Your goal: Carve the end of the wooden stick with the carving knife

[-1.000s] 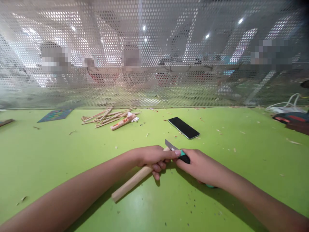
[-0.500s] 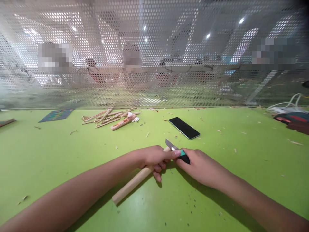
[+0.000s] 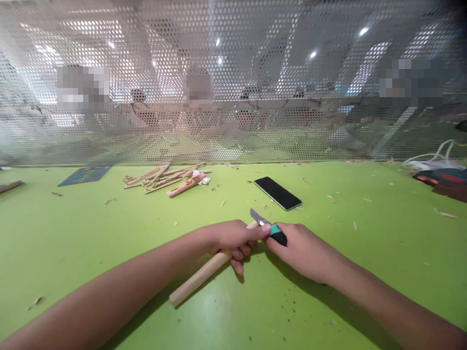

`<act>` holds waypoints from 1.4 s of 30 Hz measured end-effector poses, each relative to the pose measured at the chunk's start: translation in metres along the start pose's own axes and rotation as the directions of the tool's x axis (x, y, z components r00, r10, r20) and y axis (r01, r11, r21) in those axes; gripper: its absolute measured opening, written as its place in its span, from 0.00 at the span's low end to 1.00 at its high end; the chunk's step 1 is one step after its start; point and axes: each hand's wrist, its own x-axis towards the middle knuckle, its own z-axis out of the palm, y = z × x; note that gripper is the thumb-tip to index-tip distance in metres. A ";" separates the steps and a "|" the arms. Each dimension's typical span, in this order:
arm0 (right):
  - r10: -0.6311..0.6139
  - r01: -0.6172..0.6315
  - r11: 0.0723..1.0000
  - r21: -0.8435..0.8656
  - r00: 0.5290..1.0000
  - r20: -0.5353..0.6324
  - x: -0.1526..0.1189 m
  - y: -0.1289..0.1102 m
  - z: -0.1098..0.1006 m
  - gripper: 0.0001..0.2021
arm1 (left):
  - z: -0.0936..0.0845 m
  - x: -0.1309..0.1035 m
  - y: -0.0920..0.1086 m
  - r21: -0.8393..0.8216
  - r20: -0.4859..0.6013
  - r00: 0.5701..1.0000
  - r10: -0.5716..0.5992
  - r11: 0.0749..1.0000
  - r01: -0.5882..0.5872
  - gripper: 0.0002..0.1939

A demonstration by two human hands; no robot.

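Observation:
My left hand (image 3: 235,238) is wrapped round a pale round wooden stick (image 3: 200,282), which slants from the lower left up to the right. Its thumb presses against a utility knife (image 3: 278,234) close to where the handle meets the blade. The knife has a black and green handle, and its metal blade points up and left over the far end of the stick. Closed on that handle is my right hand (image 3: 301,248). Where the blade's edge meets the wood is partly hidden by my left thumb and hand.
Beyond my hands a black-screened phone (image 3: 278,193) lies on the green table (image 3: 120,233). Several carved wooden sticks (image 3: 164,179) are heaped at the back, near a patterned mat (image 3: 84,175). Wood shavings are scattered about. A perforated metal screen (image 3: 226,126) closes off the far edge.
The knife blade and my left thumb have shifted very slightly. Both hands keep the same hold, and the stick stays in place.

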 end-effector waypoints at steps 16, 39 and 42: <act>-0.058 0.054 0.995 0.080 0.997 0.043 -0.002 0.001 0.000 0.14 | -0.003 0.001 0.001 0.009 0.084 0.996 -0.014 1.000 0.013 0.34; -0.006 0.007 0.999 0.046 1.000 -0.016 0.001 0.002 0.003 0.15 | -0.002 0.001 0.000 0.002 0.051 0.998 -0.026 1.000 0.026 0.35; -0.047 0.046 0.996 0.080 0.999 0.017 0.000 0.001 0.001 0.14 | -0.003 0.002 -0.001 0.020 0.071 0.997 -0.028 0.999 0.026 0.35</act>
